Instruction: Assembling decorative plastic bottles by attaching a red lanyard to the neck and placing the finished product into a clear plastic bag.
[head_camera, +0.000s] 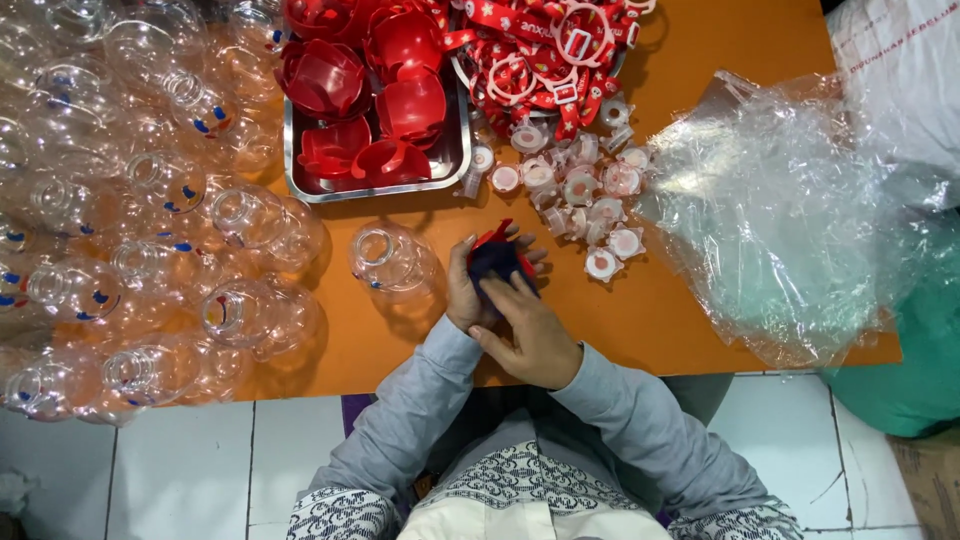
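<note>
Both hands met at the near edge of the orange table, just in front of the person's chest. Left hand was curled from below around a dark blue cap with a red piece showing at its far-left edge, its fingertips wrapped over the far side. Right hand lay partly closed against the near side of the same cap, fingers pressed to it. How the cap pointed could not be told; the red piece stuck out away from the person, toward the tray.

Just to the left of the hands stood a single clear plastic bottle, mouth upward, apart from the crowd of clear bottles filling the left of the table. Beyond the hands sat a metal tray of red cups. To its right lay a scatter of small white and pink lids, with red straps heaped behind them. A crumpled clear plastic bag covered the right end of the table.
</note>
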